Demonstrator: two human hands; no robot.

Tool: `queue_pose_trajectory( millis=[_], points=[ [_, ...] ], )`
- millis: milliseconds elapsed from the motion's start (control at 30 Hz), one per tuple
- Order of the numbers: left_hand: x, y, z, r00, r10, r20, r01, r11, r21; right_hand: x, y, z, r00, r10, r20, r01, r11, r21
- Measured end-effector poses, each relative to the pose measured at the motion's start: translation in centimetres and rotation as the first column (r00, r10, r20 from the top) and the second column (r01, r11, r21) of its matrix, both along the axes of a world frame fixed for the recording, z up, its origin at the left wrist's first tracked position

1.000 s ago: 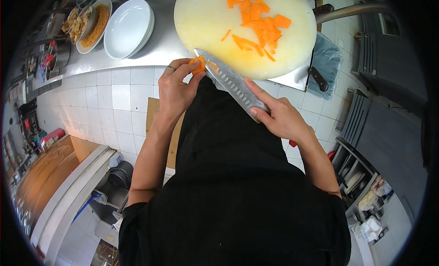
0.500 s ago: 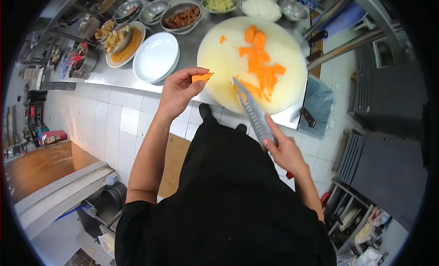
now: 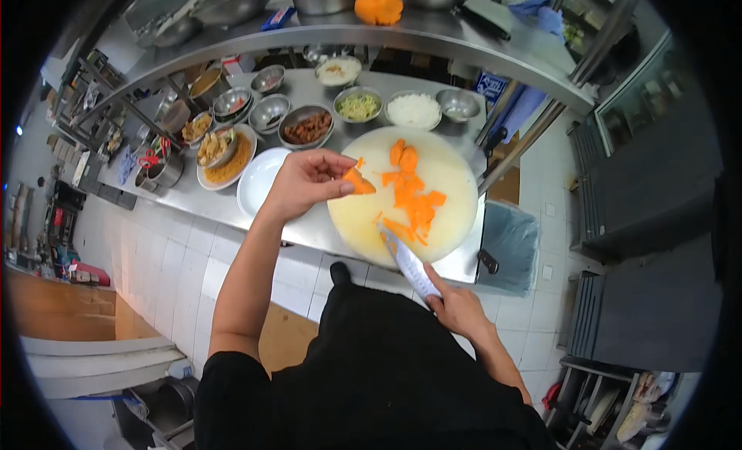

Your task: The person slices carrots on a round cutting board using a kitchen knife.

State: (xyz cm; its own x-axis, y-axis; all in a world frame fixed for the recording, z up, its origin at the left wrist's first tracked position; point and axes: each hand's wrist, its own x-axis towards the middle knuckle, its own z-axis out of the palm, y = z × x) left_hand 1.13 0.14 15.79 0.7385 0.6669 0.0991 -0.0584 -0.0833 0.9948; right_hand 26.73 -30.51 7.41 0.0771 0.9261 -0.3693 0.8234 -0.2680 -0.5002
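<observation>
Between the thumb and fingers of my left hand (image 3: 305,185) is a thin orange carrot piece (image 3: 360,183), held up over the left side of a round white cutting board (image 3: 452,168). My right hand (image 3: 464,309) is closed around the handle of a kitchen knife (image 3: 410,266). The blade points up and left, its tip above the board's near edge. Cut carrot pieces (image 3: 413,202) lie in a loose pile on the board, with rounder chunks at the far end and thin slices close to the knife.
A white plate (image 3: 259,183) stands left of the board. Behind are bowls of browned meat (image 3: 307,130), shredded green vegetable (image 3: 358,107) and white shreds (image 3: 413,110). A steel shelf (image 3: 309,40) crosses above, bearing an orange lump (image 3: 379,5). Another knife handle (image 3: 488,261) shows at the right edge.
My view has tilted upward, bringing the shelf into sight. My left hand has brought the carrot piece farther over the board. The knife stays in my right hand near the board's front.
</observation>
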Motion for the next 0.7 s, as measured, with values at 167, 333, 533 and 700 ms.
queue_pose_trajectory(
  millis=[167, 333, 533, 700],
  points=[
    [1.7, -0.2, 9.7, 0.977, 0.152, 0.152, -0.177, 0.969, 0.172, 0.5, -0.7, -0.5, 0.998, 0.010, -0.055, -0.009, 1.000, 0.010],
    [4.0, 5.3, 17.0, 0.844, 0.525, 0.111, -0.466, 0.616, 0.635, 0.5, -0.9, -0.3, 0.999, 0.007, -0.046, -0.006, 1.000, 0.023],
    [7.8, 10.2, 14.7, 0.694, 0.636, 0.339, -0.471, 0.045, 0.881, 0.4, -1.8, 0.1, 0.998, -0.008, -0.059, 0.010, 1.000, 0.027],
    [7.6, 7.2, 12.3, 0.606, 0.550, 0.574, -0.621, -0.123, 0.774, 0.5, -3.0, 0.6, 0.978, -0.103, -0.182, 0.113, 0.993, 0.044]
  ],
)
